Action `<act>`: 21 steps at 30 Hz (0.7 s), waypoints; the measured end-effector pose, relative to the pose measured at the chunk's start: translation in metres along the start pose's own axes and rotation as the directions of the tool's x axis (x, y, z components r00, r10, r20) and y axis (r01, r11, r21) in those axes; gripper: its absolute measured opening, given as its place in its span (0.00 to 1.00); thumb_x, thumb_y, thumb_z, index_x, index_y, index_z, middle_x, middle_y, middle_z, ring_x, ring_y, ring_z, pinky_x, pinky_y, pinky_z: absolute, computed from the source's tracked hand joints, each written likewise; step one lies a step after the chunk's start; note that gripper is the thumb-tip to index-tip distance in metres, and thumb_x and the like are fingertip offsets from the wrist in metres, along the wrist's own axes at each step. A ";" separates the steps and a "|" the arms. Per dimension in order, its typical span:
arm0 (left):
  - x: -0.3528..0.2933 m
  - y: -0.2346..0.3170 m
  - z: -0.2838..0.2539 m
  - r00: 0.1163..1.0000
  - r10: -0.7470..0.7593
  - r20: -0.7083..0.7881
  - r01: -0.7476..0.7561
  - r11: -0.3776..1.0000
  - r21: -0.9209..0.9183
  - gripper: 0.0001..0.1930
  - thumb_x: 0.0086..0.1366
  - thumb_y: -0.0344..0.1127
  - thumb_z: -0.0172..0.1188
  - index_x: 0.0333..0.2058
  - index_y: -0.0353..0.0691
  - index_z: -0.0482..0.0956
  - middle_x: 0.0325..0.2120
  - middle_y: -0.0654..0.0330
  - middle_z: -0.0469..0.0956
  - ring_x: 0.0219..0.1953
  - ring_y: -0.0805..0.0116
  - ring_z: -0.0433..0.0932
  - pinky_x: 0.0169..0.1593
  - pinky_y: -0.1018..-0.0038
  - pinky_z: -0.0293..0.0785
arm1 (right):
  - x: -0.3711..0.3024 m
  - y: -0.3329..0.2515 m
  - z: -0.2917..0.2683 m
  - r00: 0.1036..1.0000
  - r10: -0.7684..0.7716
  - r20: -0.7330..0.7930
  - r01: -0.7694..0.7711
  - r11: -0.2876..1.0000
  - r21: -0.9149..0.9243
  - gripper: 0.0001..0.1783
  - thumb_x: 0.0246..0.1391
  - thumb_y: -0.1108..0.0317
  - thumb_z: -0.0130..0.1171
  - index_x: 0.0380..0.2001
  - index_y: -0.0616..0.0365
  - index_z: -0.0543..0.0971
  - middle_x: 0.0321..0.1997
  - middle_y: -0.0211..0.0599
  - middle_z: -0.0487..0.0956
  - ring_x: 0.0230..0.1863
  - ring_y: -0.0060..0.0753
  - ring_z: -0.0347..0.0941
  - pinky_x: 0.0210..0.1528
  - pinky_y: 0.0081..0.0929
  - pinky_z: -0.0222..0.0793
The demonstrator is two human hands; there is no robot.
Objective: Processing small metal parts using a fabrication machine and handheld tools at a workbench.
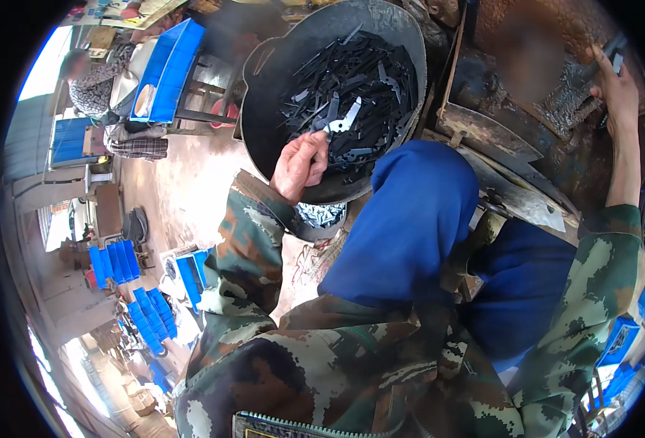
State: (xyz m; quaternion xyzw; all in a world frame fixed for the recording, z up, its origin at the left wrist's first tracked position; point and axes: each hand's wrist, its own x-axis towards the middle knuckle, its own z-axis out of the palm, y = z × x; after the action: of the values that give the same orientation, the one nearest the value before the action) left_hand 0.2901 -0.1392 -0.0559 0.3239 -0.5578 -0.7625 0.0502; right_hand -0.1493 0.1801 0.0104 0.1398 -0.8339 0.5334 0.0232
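Note:
My left hand (300, 166) is closed in a pinch at the near rim of a large dark tub (263, 135). From its fingertips a shiny flat metal piece (346, 117) reaches out over the tub. Many thin, dark, blade-like metal pieces (337, 80) lie heaped inside. Far to the right, my right hand (618, 91) is raised beside a dirty, wet-looking machine (556, 95). Its fingers curl around a small grey part (616, 62) at the machine's edge; I cannot make out exactly what that is.
Below the tub's near side stands a smaller container of bright metal pieces (321, 215). My blue-covered knees (417, 212) are close to the tub. Metal sheets (512, 182) lean under the machine. Blue bins (151, 317) and a person at a bench (100, 84) are off to the left.

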 end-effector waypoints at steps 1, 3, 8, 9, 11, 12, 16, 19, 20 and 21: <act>0.000 0.001 0.003 1.000 -0.030 0.003 0.030 0.997 0.065 0.12 0.71 0.40 0.51 0.29 0.41 0.73 0.13 0.70 0.62 0.13 0.81 0.55 0.17 0.81 0.48 | 0.001 0.000 -0.001 1.000 0.001 0.018 -0.001 1.000 0.001 0.20 0.55 0.47 0.63 0.41 0.51 0.84 0.24 0.19 0.67 0.21 0.12 0.61 0.25 0.12 0.63; -0.003 0.005 0.014 1.000 -0.023 0.001 0.023 0.994 0.111 0.11 0.71 0.39 0.53 0.29 0.41 0.75 0.14 0.71 0.64 0.13 0.83 0.56 0.17 0.81 0.48 | 0.003 0.000 -0.002 1.000 0.003 0.025 -0.002 1.000 -0.026 0.21 0.56 0.50 0.63 0.45 0.53 0.82 0.29 0.18 0.73 0.22 0.10 0.61 0.25 0.13 0.63; -0.010 0.019 0.057 0.990 0.105 0.099 -0.128 0.955 0.269 0.13 0.71 0.36 0.54 0.26 0.41 0.77 0.14 0.72 0.66 0.14 0.84 0.59 0.18 0.80 0.50 | 0.003 -0.003 -0.005 0.999 0.016 0.028 -0.016 1.000 -0.013 0.20 0.56 0.49 0.62 0.42 0.52 0.83 0.22 0.18 0.65 0.21 0.12 0.61 0.24 0.13 0.61; -0.011 0.028 0.067 0.978 0.150 0.142 -0.186 0.938 0.291 0.13 0.70 0.37 0.54 0.26 0.40 0.77 0.14 0.72 0.66 0.16 0.83 0.61 0.18 0.79 0.53 | 0.004 -0.002 -0.006 0.999 0.038 0.022 -0.037 0.998 -0.051 0.20 0.56 0.50 0.62 0.43 0.52 0.83 0.21 0.17 0.64 0.21 0.12 0.61 0.24 0.13 0.61; -0.012 0.048 0.099 0.929 0.277 0.247 -0.353 0.863 0.362 0.12 0.70 0.37 0.55 0.27 0.38 0.77 0.14 0.69 0.67 0.18 0.79 0.67 0.21 0.76 0.60 | 0.007 0.007 -0.015 0.998 0.054 -0.015 -0.055 0.993 -0.102 0.21 0.56 0.51 0.63 0.46 0.54 0.82 0.20 0.16 0.63 0.20 0.10 0.58 0.23 0.14 0.61; -0.021 0.065 0.111 0.897 0.351 0.269 -0.440 0.775 0.453 0.12 0.69 0.37 0.56 0.29 0.37 0.77 0.15 0.66 0.69 0.19 0.75 0.70 0.23 0.74 0.64 | 0.009 0.013 0.002 0.999 0.043 0.025 -0.041 0.997 -0.064 0.21 0.56 0.51 0.63 0.46 0.54 0.82 0.20 0.16 0.63 0.20 0.10 0.58 0.23 0.14 0.61; -0.010 0.089 0.190 0.497 0.753 0.431 -0.864 0.383 0.327 0.09 0.63 0.37 0.59 0.33 0.35 0.78 0.21 0.51 0.75 0.25 0.50 0.77 0.30 0.60 0.74 | 0.004 0.001 -0.010 0.999 0.040 0.032 -0.040 0.999 0.012 0.19 0.57 0.52 0.64 0.45 0.53 0.83 0.18 0.15 0.61 0.19 0.09 0.56 0.22 0.13 0.61; -0.003 0.107 0.247 0.558 0.671 0.489 -0.828 0.493 0.269 0.10 0.57 0.38 0.59 0.30 0.36 0.77 0.26 0.49 0.78 0.33 0.45 0.78 0.41 0.52 0.74 | 0.010 0.009 -0.010 0.993 0.116 0.034 -0.116 0.993 0.007 0.17 0.57 0.53 0.64 0.41 0.54 0.84 0.17 0.14 0.58 0.16 0.09 0.53 0.18 0.13 0.58; 0.005 0.109 0.269 0.575 0.647 0.501 -0.811 0.534 0.241 0.10 0.55 0.38 0.59 0.28 0.36 0.78 0.28 0.48 0.79 0.34 0.44 0.78 0.41 0.51 0.74 | 0.028 0.025 -0.031 0.985 0.134 0.107 -0.126 0.989 -0.079 0.17 0.58 0.57 0.63 0.46 0.56 0.81 0.20 0.18 0.66 0.20 0.13 0.62 0.24 0.16 0.64; 0.009 0.111 0.291 0.589 0.681 0.434 -0.803 0.555 0.218 0.10 0.54 0.38 0.59 0.28 0.36 0.79 0.28 0.46 0.79 0.34 0.43 0.78 0.42 0.51 0.74 | 0.030 0.021 -0.025 0.987 0.123 0.105 -0.120 0.992 -0.038 0.17 0.58 0.58 0.63 0.46 0.57 0.81 0.21 0.19 0.67 0.21 0.14 0.63 0.24 0.17 0.65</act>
State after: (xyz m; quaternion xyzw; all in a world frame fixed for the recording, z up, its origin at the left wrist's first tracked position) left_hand 0.0913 0.0537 0.0868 -0.0622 -0.7831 -0.5784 0.2199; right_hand -0.1863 0.2039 0.0082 0.1167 -0.8493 0.5122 -0.0522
